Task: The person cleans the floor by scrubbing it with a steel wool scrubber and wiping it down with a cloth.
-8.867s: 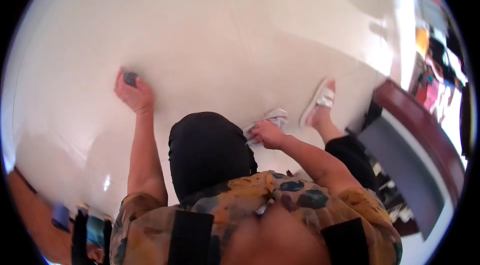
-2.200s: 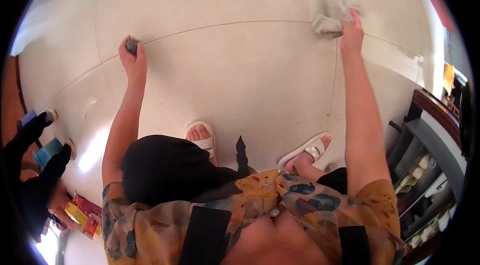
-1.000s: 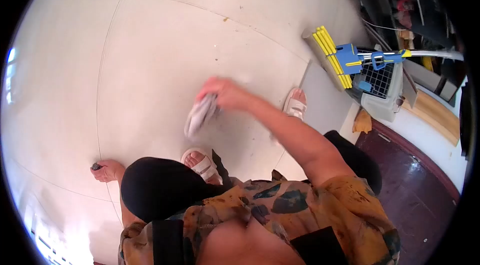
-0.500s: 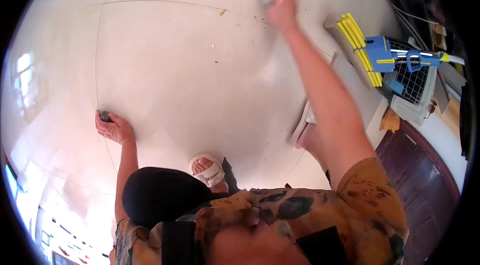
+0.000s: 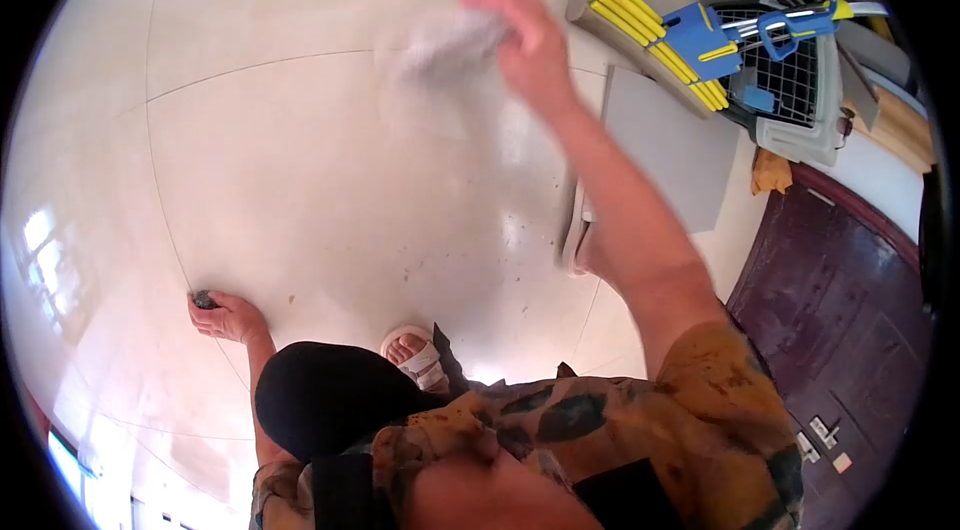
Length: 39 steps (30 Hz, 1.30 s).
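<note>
Down on the tiled floor [image 5: 300,160], right hand [image 5: 528,42] grips a blurred cloth [image 5: 445,40], left hand [image 5: 228,315] clutches a small dark object [image 5: 204,300].

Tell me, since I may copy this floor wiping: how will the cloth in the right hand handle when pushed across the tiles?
The cloth looks soft and floppy: it bunches unevenly under the right hand. It is probably light, being moved by one outstretched arm. On the glossy floor it should slide easily, though motion blur hides its texture.

Glossy tile floor [image 5: 300,160]; soft cloth rag [image 5: 445,35]
</note>
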### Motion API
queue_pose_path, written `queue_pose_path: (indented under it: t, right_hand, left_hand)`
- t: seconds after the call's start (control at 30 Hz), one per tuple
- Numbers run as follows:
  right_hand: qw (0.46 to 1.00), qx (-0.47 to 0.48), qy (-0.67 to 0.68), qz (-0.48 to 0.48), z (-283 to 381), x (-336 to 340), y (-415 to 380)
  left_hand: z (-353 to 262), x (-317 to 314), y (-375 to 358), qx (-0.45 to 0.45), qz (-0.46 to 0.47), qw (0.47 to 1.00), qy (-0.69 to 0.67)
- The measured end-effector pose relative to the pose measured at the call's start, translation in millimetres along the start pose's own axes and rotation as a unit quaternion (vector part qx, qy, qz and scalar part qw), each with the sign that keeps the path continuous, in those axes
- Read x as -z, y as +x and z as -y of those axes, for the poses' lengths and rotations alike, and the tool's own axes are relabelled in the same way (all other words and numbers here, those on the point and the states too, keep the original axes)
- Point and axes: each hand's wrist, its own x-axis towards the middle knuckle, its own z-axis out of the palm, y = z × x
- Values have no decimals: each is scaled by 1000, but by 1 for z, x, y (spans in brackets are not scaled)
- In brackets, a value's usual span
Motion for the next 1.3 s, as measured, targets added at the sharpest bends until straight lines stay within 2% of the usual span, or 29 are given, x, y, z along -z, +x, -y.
queue_pose_path:
  t: [0.03,0.1,0.17,0.27,0.37,0.47,0.5,0.53,0.6,0.7,0.8,0.83,0.9,0.97,1.03,1.07,1.1,1.13,1.2,1.3]
  right_hand:
    - [998,37,-53,14,-29,5,26]
    - [989,-4,-129,76,-70,11,63]
    - [945,-69,-275,161,-99,5,78]
    - [937,-29,-328,112,-131,-13,58]
    - [950,-120,-276,84,-98,-11,-5]
    - [961,-120,-245,40,-74,-8,-117]
    - [957,-167,-227,71,-48,-8,-149]
    - [963,-164,-195,82,-22,-10,-179]
    - [957,-202,-109,178,23,-17,-219]
    - [957,-235,73,156,60,-29,-194]
    - [955,-285,80,17,65,-4,-76]
    - [957,-284,50,-15,48,2,-43]
    - [980,-193,1,-54,-32,-8,4]
    - [955,-265,-12,-132,-87,-53,46]
    - [962,-249,-25,-112,-32,-99,60]
    - [972,-173,-149,-48,-54,-134,59]
    - [989,-60,-128,-46,-32,-163,48]
    - [996,-14,-51,65,0,-183,40]
    - [985,142,-1,100,54,-203,-17]
    - [965,131,71,218,93,-170,-126]
  left_hand:
    - [1,0,0,-2,-3,1000,5]
    - [3,-1,0,4,1,1000,8]
    - [3,-2,-1,11,0,1000,3]
    - [4,-2,-1,8,-5,1000,-14]
    - [3,-1,-1,6,1,1000,-5]
    - [3,0,-1,-2,-5,1000,1]
    - [2,-1,-2,2,-4,1000,1]
    - [2,-1,-2,4,-2,1000,4]
    - [5,-1,-1,-5,-5,1000,-3]
    - [13,-5,-2,-14,-5,1000,-18]
    - [4,1,-1,-4,5,999,-32]
    - [3,1,0,-2,4,1000,-31]
    - [3,0,-2,0,6,1000,-27]
    - [3,2,-2,-6,10,999,-32]
    - [5,0,-2,-10,9,999,-32]
    - [2,2,-2,2,18,999,-31]
    - [0,3,-1,5,19,999,-33]
    - [1,4,-1,11,21,999,-35]
    - [1,6,-2,18,26,999,-42]
    - [1,6,0,16,29,998,-56]
